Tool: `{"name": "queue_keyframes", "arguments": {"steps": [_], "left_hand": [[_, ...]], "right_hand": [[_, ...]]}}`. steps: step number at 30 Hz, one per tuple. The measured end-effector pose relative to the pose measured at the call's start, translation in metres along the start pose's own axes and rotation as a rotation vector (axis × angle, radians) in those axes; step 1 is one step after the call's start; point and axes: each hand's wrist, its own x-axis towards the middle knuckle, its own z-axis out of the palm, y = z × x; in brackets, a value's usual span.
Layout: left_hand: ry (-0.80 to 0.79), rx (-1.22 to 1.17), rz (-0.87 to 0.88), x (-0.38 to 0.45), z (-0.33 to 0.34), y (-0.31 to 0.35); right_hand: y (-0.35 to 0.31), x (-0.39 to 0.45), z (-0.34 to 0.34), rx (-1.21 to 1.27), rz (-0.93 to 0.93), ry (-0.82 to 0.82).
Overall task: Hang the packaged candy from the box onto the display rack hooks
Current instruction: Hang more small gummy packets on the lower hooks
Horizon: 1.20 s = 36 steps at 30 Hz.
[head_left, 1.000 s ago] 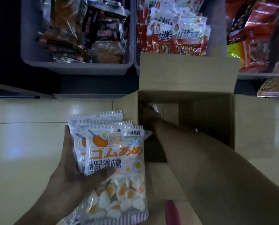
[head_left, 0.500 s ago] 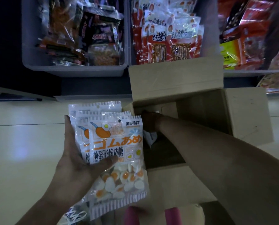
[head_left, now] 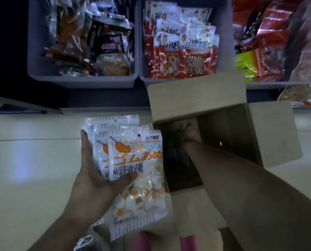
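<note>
Left hand: the left hand (head_left: 95, 180) grasps a fanned stack of candy packs (head_left: 134, 171), thumb laid across the front pack near its middle, fingers behind the stack.
Packs, axis: long axis runs near to far; the hang-hole headers point away from the person, the clear windows with egg-shaped sweets lie nearest. The front pack is tilted slightly, its near edge swung to the right.
Packs, place: held above the pale tiled floor (head_left: 24, 169), just left of the box (head_left: 270, 134); the front pack's right edge overlaps the box's left wall.
Right hand: the right hand (head_left: 190, 136) is sunk in the box near its far left corner, forearm slanting in over the near wall. The interior is dark; whether the fingers are clenched, released or holding something cannot be told.
Box, edges: open cardboard carton, far flap raised and leaning toward the bins, right flap folded outward. The right half of the opening is unobstructed.
Open room: bare floor lies left of the held stack, up to the shelf base.
Left bin: a grey bin (head_left: 78, 80) holds dark and orange snack bags.
Middle bin: a second grey bin (head_left: 143, 78) holds upright red-and-white packets; the box's far flap covers its near right corner.
Far right: loose red and yellow bags (head_left: 270, 42), blurred.
</note>
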Motion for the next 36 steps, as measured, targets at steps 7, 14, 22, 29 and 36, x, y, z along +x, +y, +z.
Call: {"name": "queue_keyframes", "arguments": {"steps": [7,14,22,29,36], "left_hand": [[-0.143,-0.179,-0.093,-0.034,-0.007,0.017],[-0.067,-0.348,-0.087,-0.136,-0.058,0.105],[-0.042,-0.454,0.116,-0.244,-0.168,0.225],[-0.389,-0.314,0.313,-0.313,-0.215,0.284],[-0.61,-0.263,0.306,-0.378,-0.236,0.305]], "right_hand": [[0.011,-0.083,-0.067,-0.203,-0.049,0.138],[-0.015,-0.278,-0.21,-0.083,-0.374,0.184],[-0.117,-0.569,-0.405,0.038,-0.815,0.29],[-0.218,-0.713,-0.431,0.16,-0.977,0.053],[-0.243,-0.692,-0.37,-0.284,-0.842,0.257]]}}
